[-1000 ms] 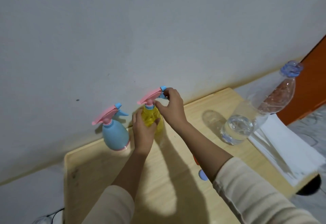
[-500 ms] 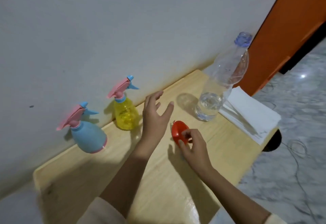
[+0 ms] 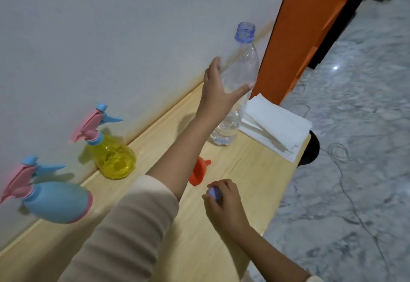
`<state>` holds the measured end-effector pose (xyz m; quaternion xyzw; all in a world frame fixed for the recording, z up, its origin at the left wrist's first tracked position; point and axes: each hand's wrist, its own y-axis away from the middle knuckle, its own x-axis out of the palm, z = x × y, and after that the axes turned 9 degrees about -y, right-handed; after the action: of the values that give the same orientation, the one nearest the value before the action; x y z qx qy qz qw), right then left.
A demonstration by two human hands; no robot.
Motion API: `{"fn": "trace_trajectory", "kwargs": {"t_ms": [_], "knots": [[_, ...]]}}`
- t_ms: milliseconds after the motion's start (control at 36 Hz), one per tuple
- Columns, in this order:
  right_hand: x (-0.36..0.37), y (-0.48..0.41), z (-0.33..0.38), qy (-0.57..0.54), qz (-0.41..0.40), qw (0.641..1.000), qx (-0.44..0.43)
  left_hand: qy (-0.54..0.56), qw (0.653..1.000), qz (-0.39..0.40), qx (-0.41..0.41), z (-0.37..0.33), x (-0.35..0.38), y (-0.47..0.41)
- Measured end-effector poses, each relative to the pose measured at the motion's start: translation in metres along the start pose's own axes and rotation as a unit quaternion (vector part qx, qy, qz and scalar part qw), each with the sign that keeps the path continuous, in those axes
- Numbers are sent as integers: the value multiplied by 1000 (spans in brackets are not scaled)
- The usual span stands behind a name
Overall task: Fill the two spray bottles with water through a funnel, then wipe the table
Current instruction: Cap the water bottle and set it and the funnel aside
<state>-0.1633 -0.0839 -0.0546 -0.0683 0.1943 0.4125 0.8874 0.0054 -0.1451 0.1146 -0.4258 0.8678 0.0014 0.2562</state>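
Two spray bottles with pink triggers stand by the wall: a yellow spray bottle (image 3: 113,159) and a blue spray bottle (image 3: 55,201) at the left. A clear water bottle (image 3: 241,70) stands uncapped at the table's far end, with a little water in it. My left hand (image 3: 219,88) reaches across and grips its middle, thumb across the front. An orange-red funnel (image 3: 198,174) lies on the wooden table (image 3: 250,177), partly hidden by my left forearm. My right hand (image 3: 224,206) pinches a small blue cap (image 3: 214,193) just above the table, near the funnel.
A stack of white paper towels (image 3: 275,126) lies at the table's far right corner beside the water bottle. An orange panel (image 3: 310,26) stands behind it. To the right are a marble floor with a thin cable (image 3: 346,193) and a black round object (image 3: 311,150).
Both hands left the yellow spray bottle. The left hand moved right to the water bottle. The right hand touched the funnel, then took up the blue cap. The view swung right.
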Motion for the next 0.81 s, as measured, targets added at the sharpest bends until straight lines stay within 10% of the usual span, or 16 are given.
{"fn": "trace_trajectory", "kwargs": {"t_ms": [306, 806], "knots": [[-130, -108, 146, -168, -261, 913, -264, 34, 999, 14, -20, 5, 4, -2], [-171, -190, 226, 41, -14, 946, -321, 16, 998, 26, -60, 5, 3, -4]]}}
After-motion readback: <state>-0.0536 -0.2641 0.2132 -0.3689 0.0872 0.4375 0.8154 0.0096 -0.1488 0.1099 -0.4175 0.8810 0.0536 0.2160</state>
